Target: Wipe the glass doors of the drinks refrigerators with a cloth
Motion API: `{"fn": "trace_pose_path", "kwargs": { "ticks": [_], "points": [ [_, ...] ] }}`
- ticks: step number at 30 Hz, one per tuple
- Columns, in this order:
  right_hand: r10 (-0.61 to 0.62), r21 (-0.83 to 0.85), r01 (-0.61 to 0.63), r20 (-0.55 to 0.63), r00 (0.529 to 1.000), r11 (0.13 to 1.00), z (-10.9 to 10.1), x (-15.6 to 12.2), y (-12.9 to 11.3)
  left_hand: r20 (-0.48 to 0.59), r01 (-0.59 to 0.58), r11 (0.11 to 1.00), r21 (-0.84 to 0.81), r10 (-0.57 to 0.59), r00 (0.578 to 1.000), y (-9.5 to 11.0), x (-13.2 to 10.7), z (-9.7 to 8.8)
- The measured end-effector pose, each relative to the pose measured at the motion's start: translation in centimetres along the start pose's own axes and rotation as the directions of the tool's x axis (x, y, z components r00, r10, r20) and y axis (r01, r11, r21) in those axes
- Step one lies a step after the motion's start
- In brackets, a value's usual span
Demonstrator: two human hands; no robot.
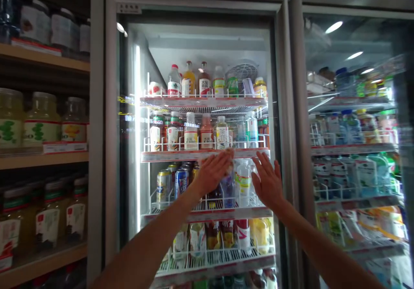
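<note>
My left hand (214, 171) is stretched out flat in front of the drinks fridge's glass door, its fingers pointing right. It overlaps the price strip (168, 156) of a shelf holding several bottles. My right hand (268, 182) is raised beside it with the fingers apart, near the door's right side. I see nothing held in either hand, and I cannot tell whether they touch the glass. Behind them stand a clear bottle with a yellow-green label (243, 181), a blue can (181, 183) and a pale yellow can (163, 185). My left hand hides part of this row.
The fridge's upright metal frame (293, 120) runs just right of my right hand. Beyond it is a second glass door with shelves of bottles (349, 127). On the left, wooden shelves (42, 159) carry jars (41, 116) and bottles with white labels (48, 220).
</note>
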State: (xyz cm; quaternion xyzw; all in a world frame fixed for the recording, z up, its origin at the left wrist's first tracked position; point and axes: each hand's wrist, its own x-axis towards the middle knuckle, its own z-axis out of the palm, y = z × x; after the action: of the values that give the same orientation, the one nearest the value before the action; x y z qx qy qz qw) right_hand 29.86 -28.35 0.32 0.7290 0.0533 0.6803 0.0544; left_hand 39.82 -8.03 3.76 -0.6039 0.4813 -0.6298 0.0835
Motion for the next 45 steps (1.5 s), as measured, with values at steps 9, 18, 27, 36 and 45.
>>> {"fn": "trace_pose_path", "kwargs": {
  "ticks": [9, 18, 27, 36, 45],
  "points": [
    [0.022, -0.005, -0.022, 0.012, 1.0, 1.0, -0.6, -1.6, 2.8, 0.059, -0.257, 0.965, -0.054, 0.26, 0.964, 3.8, 1.1, 0.7],
    [0.043, -0.004, -0.044, -0.041, 0.998, 0.999, -0.8, -2.1, 4.4, 0.059, -0.208, 0.972, -0.105, 0.215, 0.975, 5.2, 5.4, 1.8],
    [0.07, 0.007, -0.07, -0.084, 0.994, 0.998, -1.6, -1.3, 6.6, 0.011, -0.076, 0.997, -0.025, 0.077, 0.997, 4.2, 11.2, 2.6],
    [0.054, -0.008, -0.055, -0.111, 0.992, 0.998, -0.4, 0.2, 7.1, -0.022, 0.103, 0.994, 0.032, -0.102, 0.995, -0.6, 13.2, 1.9],
    [0.053, 0.012, -0.052, -0.164, 0.985, 0.999, 0.6, 2.0, 6.9, -0.005, -0.088, 0.996, 0.026, 0.089, 0.996, -2.3, 14.0, 1.6]
  ]
}}
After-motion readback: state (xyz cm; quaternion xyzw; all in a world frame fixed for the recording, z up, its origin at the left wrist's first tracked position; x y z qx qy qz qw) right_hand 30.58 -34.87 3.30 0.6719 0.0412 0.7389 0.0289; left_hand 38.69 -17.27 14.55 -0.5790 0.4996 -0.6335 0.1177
